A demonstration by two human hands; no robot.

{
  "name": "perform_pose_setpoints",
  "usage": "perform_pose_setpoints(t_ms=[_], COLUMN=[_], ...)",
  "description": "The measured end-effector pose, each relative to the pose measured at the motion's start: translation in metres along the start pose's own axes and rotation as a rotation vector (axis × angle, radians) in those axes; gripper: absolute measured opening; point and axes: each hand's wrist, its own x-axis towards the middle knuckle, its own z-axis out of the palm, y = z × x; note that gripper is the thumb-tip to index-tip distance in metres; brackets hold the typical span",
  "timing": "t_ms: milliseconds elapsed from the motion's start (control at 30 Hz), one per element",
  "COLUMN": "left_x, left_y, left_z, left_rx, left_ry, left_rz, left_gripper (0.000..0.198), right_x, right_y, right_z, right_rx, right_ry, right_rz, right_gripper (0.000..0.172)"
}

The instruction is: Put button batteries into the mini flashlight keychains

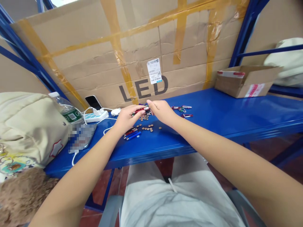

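My left hand (129, 118) is closed around a slim red tube (141, 110) with a silvery end, much like a pen-size flashlight. At that end, my right hand (162, 111) has its fingers curled and thumb raised; what it pinches, if anything, is too small to tell. Below the hands lie several small round brownish discs (148, 128), like button cells. More slim tubes in red and blue (133, 135) rest together near my left wrist. Red, green and silver carabiner clips (182, 108) lie to the right of my right hand. A pile under the hands is partly hidden.
A large taped cardboard sheet marked LED (144, 88) stands behind the blue table (213, 116). On the left are a cream bag (28, 126), a bottle (67, 108), a power strip (97, 116) with cables and a phone (93, 102). An open cardboard box (246, 82) sits at the right.
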Motion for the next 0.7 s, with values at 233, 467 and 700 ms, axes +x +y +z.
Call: perform_pose_setpoints(t_ms=[233, 467, 700], left_x=[0.000, 0.003, -0.001], left_y=[-0.004, -0.006, -0.018], left_z=[0.001, -0.003, -0.010], left_rx=[0.291, 0.159, 0.158], left_ry=[0.049, -0.116, -0.209], left_rz=[0.259, -0.102, -0.169], left_gripper=[0.027, 0.029, 0.031], right_x=[0.001, 0.009, 0.014], right_y=[-0.003, 0.033, 0.080], right_z=[0.001, -0.045, -0.062], right_rx=[0.221, -0.302, -0.784], right_ry=[-0.106, -0.222, -0.444], right_rz=[0.155, 0.164, 0.571], right_gripper=[0.058, 0.030, 0.028])
